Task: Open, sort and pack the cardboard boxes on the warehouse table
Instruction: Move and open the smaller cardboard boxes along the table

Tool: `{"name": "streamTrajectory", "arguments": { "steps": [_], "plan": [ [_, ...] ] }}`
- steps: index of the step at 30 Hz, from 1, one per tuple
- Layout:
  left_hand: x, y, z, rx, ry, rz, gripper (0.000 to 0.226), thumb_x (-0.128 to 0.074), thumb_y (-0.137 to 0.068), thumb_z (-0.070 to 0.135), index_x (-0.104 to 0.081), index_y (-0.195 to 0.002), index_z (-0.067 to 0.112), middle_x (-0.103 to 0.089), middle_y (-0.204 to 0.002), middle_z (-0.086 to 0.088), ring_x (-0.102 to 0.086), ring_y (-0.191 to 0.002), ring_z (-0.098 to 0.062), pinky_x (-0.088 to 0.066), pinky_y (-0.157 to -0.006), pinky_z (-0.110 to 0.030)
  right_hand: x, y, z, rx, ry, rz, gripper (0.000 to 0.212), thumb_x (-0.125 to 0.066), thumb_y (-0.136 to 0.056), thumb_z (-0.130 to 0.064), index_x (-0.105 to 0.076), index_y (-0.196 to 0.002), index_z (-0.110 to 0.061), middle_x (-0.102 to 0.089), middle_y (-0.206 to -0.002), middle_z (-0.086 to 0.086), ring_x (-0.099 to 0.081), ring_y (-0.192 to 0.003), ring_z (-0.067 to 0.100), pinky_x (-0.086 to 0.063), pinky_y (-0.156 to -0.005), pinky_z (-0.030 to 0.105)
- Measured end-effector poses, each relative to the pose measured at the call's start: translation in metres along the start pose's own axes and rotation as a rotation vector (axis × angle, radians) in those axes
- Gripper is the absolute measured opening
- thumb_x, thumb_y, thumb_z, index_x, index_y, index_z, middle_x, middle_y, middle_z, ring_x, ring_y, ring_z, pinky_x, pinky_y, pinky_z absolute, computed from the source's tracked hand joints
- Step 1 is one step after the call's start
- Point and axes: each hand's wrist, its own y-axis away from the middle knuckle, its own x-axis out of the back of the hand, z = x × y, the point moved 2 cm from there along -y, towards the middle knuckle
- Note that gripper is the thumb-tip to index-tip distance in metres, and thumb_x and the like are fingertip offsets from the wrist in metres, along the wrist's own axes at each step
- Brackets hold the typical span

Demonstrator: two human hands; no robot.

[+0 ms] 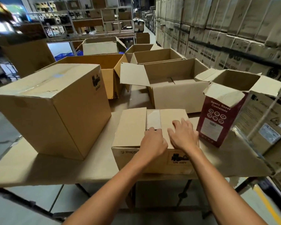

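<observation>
The low box [133,127] you are working on sits shut at the near edge of the tabletop [71,169], right in front of you, with a pale strip [153,118] running along the seam of its top flaps. Your right hand [183,135] lies flat on the right flap, fingers spread and straight, pressing down. Your left hand [152,142] is just beside it, knuckles up and fingers curled, with the tips at the near end of the pale strip; you cannot tell whether they pinch anything there.

Just right of the low box stands a tall red carton [217,120], upright, its top flaps open. To your left is a big closed box [55,108], near the low box but apart from it. Behind the low box an open box [180,96] shows its flaps spread outward, and more open boxes [94,62] line the tabletop beyond it. Stacked cartons [234,38] form a wall along your right, and shelves [88,18] stand at the back.
</observation>
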Motion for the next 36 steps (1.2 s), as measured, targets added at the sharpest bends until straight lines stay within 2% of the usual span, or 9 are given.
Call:
{"name": "streamTrajectory", "arguments": {
  "steps": [5, 11, 14, 18, 20, 24, 29, 33, 36],
  "plan": [
    [0.031, -0.016, 0.01, 0.05, -0.305, 0.073, 0.045, -0.041, -0.1, 0.038, -0.047, -0.139, 0.018, -0.035, -0.154, -0.015, -0.01, -0.15, -0.042, -0.013, -0.117, -0.061, 0.002, 0.003, -0.001, 0.006, 0.002, -0.013, 0.055, -0.037, -0.1, -0.052, -0.04, -0.148, -0.026, -0.032, -0.158, 0.006, -0.023, -0.147, 0.026, -0.032, -0.108, 0.055],
    [0.064, -0.048, -0.083, 0.246, -0.276, 0.119, 0.046, -0.045, -0.097, 0.042, -0.051, -0.136, 0.018, -0.043, -0.147, -0.014, -0.025, -0.144, -0.039, -0.017, -0.112, -0.069, 0.001, 0.0, 0.0, -0.001, -0.039, 0.041, 0.056, -0.045, -0.095, -0.058, -0.05, -0.14, -0.025, -0.046, -0.146, 0.001, -0.035, -0.139, 0.023, -0.039, -0.103, 0.053],
    [0.054, -0.048, -0.129, 0.412, -0.054, 0.024, 0.05, -0.041, -0.09, 0.045, -0.051, -0.13, 0.016, -0.049, -0.138, -0.014, -0.044, -0.125, -0.041, -0.036, -0.105, -0.057, 0.001, -0.002, 0.0, 0.005, -0.032, 0.037, 0.058, -0.046, -0.094, -0.06, -0.05, -0.139, -0.024, -0.046, -0.145, 0.002, -0.036, -0.137, 0.023, -0.04, -0.103, 0.053],
    [0.027, -0.043, -0.15, 0.494, 0.402, -0.03, 0.043, -0.045, -0.1, 0.027, -0.051, -0.135, 0.003, -0.057, -0.135, -0.017, -0.055, -0.115, -0.033, -0.041, -0.092, -0.036, 0.003, -0.001, -0.002, 0.007, -0.03, 0.037, 0.064, -0.043, -0.092, -0.068, -0.05, -0.139, -0.025, -0.043, -0.149, 0.003, -0.033, -0.14, 0.024, -0.038, -0.105, 0.053],
    [0.024, -0.044, -0.153, 0.505, 0.47, -0.01, 0.037, -0.043, -0.103, 0.023, -0.057, -0.124, -0.004, -0.06, -0.126, -0.02, -0.056, -0.107, -0.032, -0.039, -0.082, -0.032, 0.006, 0.001, -0.005, 0.01, -0.009, -0.025, 0.083, -0.033, -0.084, -0.084, -0.045, -0.144, -0.027, -0.035, -0.156, 0.006, -0.025, -0.145, 0.028, -0.034, -0.106, 0.058],
    [0.028, -0.043, -0.152, 0.487, 0.453, 0.008, 0.041, -0.037, -0.106, 0.023, -0.055, -0.128, -0.006, -0.056, -0.132, -0.02, -0.053, -0.117, -0.034, -0.037, -0.089, -0.033, 0.007, 0.004, -0.014, 0.025, 0.115, -0.244, 0.117, -0.031, -0.063, -0.1, -0.019, -0.158, -0.032, -0.004, -0.167, 0.011, 0.0, -0.152, 0.038, -0.016, -0.112, 0.07],
    [0.028, -0.043, -0.156, 0.474, 0.355, 0.028, 0.04, -0.036, -0.106, 0.026, -0.055, -0.129, 0.0, -0.053, -0.139, -0.021, -0.049, -0.126, -0.035, -0.038, -0.094, -0.036, 0.02, 0.002, -0.026, -0.02, 0.071, -0.267, 0.094, -0.06, -0.077, -0.074, -0.027, -0.153, -0.029, -0.016, -0.163, 0.011, -0.012, -0.147, 0.038, -0.025, -0.108, 0.066],
    [0.032, -0.034, -0.184, 0.533, 0.268, 0.071, 0.034, -0.039, -0.104, 0.03, -0.062, -0.11, 0.007, -0.063, -0.123, -0.018, -0.056, -0.112, -0.037, -0.046, -0.093, -0.041, 0.043, 0.001, -0.038, 0.002, -0.313, -0.262, 0.078, -0.058, -0.083, -0.057, -0.038, -0.149, -0.022, -0.043, -0.149, 0.009, -0.041, -0.133, 0.033, -0.041, -0.104, 0.052],
    [0.037, -0.022, -0.201, 0.562, 0.246, 0.087, 0.032, -0.038, -0.103, 0.032, -0.062, -0.106, 0.012, -0.065, -0.116, -0.015, -0.058, -0.107, -0.036, -0.047, -0.089, -0.041, 0.08, -0.007, -0.046, 0.017, -0.475, -0.198, 0.045, -0.062, -0.089, -0.027, -0.058, -0.128, -0.005, -0.064, -0.124, 0.015, -0.062, -0.11, 0.032, -0.052, -0.095, 0.045]
  ]
}}
